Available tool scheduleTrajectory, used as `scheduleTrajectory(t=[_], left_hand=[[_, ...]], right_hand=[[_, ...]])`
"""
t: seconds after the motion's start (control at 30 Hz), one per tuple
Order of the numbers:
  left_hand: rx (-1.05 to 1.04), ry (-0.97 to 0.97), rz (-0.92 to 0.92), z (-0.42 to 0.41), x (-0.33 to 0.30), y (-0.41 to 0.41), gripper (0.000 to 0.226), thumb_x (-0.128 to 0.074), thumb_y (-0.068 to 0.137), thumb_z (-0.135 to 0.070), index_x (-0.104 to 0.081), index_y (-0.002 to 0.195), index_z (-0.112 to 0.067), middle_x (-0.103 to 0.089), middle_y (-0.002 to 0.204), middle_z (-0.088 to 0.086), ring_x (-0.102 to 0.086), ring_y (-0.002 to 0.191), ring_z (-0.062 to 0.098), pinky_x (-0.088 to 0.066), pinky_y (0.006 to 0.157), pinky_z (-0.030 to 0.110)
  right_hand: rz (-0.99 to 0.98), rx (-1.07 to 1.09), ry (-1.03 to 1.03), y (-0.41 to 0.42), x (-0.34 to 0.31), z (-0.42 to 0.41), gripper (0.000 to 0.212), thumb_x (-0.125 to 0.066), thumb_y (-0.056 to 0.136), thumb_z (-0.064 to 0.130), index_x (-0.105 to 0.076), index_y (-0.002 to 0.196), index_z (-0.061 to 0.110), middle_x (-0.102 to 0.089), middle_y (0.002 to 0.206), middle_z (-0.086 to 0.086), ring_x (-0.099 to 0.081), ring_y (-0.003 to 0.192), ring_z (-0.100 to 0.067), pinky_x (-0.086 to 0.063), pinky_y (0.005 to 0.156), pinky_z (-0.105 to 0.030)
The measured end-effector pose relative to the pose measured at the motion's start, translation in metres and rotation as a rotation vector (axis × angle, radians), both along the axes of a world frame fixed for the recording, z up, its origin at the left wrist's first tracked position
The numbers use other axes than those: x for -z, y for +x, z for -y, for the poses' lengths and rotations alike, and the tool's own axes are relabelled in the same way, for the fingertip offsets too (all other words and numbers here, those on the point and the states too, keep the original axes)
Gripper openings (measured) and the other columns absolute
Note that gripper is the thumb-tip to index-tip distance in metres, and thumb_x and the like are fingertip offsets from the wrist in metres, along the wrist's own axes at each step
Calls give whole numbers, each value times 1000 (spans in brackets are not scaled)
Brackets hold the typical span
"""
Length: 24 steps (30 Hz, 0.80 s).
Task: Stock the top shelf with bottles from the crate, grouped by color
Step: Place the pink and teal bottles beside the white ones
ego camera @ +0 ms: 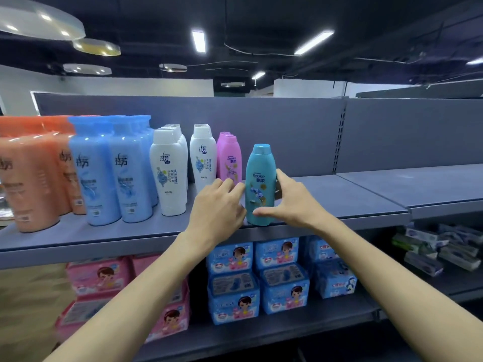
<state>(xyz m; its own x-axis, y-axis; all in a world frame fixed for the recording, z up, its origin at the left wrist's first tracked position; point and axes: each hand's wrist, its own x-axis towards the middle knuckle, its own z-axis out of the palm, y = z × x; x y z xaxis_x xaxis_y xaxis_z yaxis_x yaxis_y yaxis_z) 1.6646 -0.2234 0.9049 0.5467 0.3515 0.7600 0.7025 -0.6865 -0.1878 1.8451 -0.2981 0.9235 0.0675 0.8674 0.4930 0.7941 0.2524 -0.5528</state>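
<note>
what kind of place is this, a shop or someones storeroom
Most likely a shop aisle: grey retail shelving carries shampoo bottles lined up by colour, such as the white bottles, with packaged goods on the shelf below. The right hand holds a teal bottle.

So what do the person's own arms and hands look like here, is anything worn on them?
Both arms come in bare from the bottom of the frame, with no sleeves showing anywhere along the forearms. The left hand and the right hand wear no gloves, and no watch, bracelet or ring shows on either wrist or on the fingers in view. No markings or straps can be seen.
</note>
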Motion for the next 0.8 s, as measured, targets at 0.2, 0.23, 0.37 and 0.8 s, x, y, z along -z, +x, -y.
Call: scheduleTrajectory(t=[0.2,0.23,0.37,0.8], left_hand=[[-4,15,-38,-13,5,15,29,-67,69,-23,-65,97,-13,-59,76,3,-53,68,25,-41,54,33],[-3,15,-45,-17,5,18,31,-67,69,-23,-65,98,-13,-59,75,3,-53,68,26,-41,54,33],[-24,-6,-71,-37,2,31,35,-67,68,-23,-64,101,-14,-57,73,3,-54,68,27,-40,55,34],[-64,-13,-24,-78,4,67,17,-65,70,-20,-55,83,-14,-55,65,0,-51,59,25,-33,46,29]], right_hand=[[-1,77,-13,17,6,-15,62,-87,67,38,-52,116,25,-65,104,11,-62,90,0,-48,70,-10],[-5,87,-16,21,6,-18,62,-87,67,39,-52,116,25,-65,104,11,-62,90,1,-47,68,-9],[-27,115,-19,37,8,-33,62,-89,65,39,-54,115,25,-68,101,10,-62,87,4,-45,65,-7],[-92,137,-39,73,13,-90,50,-90,65,33,-63,105,22,-70,91,10,-67,75,-3,-52,65,-12]])
